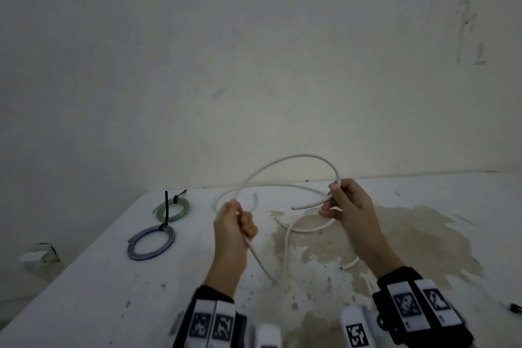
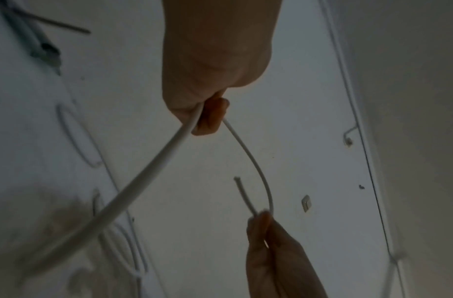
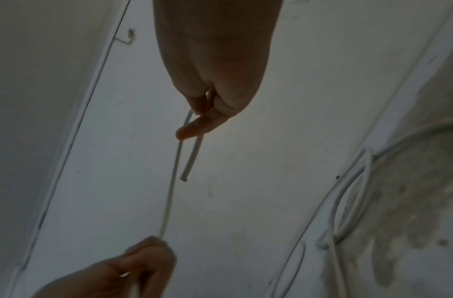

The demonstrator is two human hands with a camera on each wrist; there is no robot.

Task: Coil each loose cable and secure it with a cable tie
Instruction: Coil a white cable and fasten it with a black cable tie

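Forming the first loop, the left hand [image 1: 234,223] and right hand [image 1: 346,206] each grip the white cable [image 1: 296,157] mid-frame above the desk [image 1: 84,277]; two tied coils [image 1: 151,241] lie at left, more white cable below.

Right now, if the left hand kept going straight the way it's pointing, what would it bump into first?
Probably the loose white cable lying curved on the table just past the left hand, then the wall. Depth is hard to judge, so the hand might pass above that cable.
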